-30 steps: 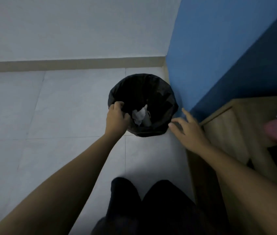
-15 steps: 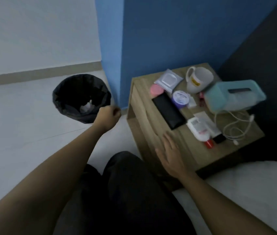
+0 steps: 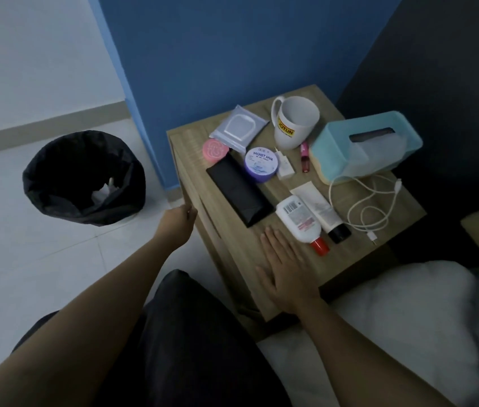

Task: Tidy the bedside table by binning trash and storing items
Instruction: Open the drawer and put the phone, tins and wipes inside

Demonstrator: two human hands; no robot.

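The wooden bedside table (image 3: 232, 248) carries a white mug (image 3: 294, 121), a teal tissue box (image 3: 364, 148), a wipes pack (image 3: 238, 127), a pink tin (image 3: 215, 149), a purple jar (image 3: 261, 164), a black case (image 3: 239, 193), a white bottle with a red cap (image 3: 298, 220), a tube with a black cap (image 3: 319, 207) and a white cable (image 3: 370, 207). My right hand (image 3: 286, 265) lies flat on the tabletop's near edge. My left hand (image 3: 178, 223), fingers curled and holding nothing I can see, is at the table's front left edge. The black-lined bin (image 3: 56, 160) holds crumpled tissue (image 3: 103, 192).
A small white tube (image 3: 283, 165) and a lip gloss (image 3: 304, 158) lie beside the mug. A blue wall stands behind the table. A white pillow (image 3: 408, 304) lies at the lower right. My dark-trousered legs (image 3: 188, 333) fill the bottom centre. Pale floor tiles surround the bin.
My view swung right from the bin to the table. My left hand left the bin's rim and came to the table's front edge. My right hand moved onto the tabletop and lies flat.
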